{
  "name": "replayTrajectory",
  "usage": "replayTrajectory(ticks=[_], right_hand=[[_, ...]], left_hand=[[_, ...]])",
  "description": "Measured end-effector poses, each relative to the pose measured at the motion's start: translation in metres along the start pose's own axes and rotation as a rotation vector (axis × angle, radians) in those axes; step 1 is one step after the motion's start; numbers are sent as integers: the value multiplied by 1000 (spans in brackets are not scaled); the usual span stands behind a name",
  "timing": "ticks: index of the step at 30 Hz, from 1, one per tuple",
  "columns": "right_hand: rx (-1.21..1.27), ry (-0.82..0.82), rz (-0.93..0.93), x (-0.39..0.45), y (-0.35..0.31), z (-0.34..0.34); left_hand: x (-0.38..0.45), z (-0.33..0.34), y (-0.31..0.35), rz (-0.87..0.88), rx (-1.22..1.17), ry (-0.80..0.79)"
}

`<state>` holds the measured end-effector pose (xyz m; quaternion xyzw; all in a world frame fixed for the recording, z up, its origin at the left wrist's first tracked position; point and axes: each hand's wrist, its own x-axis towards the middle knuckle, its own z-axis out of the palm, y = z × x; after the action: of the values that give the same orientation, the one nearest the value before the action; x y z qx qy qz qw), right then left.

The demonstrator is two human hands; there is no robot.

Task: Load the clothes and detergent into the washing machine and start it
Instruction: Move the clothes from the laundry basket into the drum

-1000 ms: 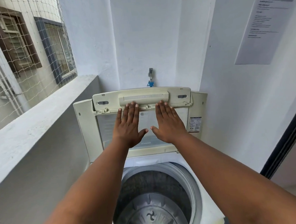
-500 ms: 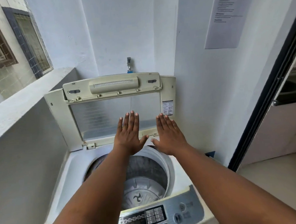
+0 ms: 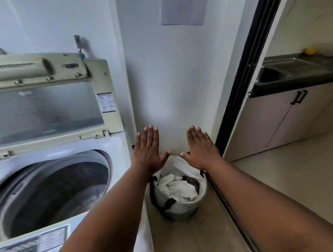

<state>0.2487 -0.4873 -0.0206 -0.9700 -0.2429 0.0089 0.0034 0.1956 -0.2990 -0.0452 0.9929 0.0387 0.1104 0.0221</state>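
Top-loading washing machine (image 3: 112, 148) stands lid up; white clothes (image 3: 177, 185) fill the floor basket (image 3: 178, 212) beside it.

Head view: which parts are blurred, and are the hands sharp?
Head view: the washing machine and its raised lid are smeared by motion blur; the left hand and right hand are fairly sharp; wide-angle distortion bends the door frame.

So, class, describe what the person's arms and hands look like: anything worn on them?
Both forearms are bare as far as the frame shows, with no sleeves in view. The left hand and right hand wear no gloves, rings, watch or bracelet. Fingernails are short and unpainted.
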Motion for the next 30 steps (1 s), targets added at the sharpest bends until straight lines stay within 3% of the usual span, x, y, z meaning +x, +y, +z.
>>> replayTrajectory(ticks=[12, 26, 30], right_hand=[[45, -146, 20, 28, 87, 65], [54, -359, -71, 146, 118, 158], [96, -459, -45, 161, 127, 201]], left_hand=[[37, 80, 61, 3, 13, -196], [118, 207, 29, -113, -65, -411], [117, 246, 30, -103, -75, -545]])
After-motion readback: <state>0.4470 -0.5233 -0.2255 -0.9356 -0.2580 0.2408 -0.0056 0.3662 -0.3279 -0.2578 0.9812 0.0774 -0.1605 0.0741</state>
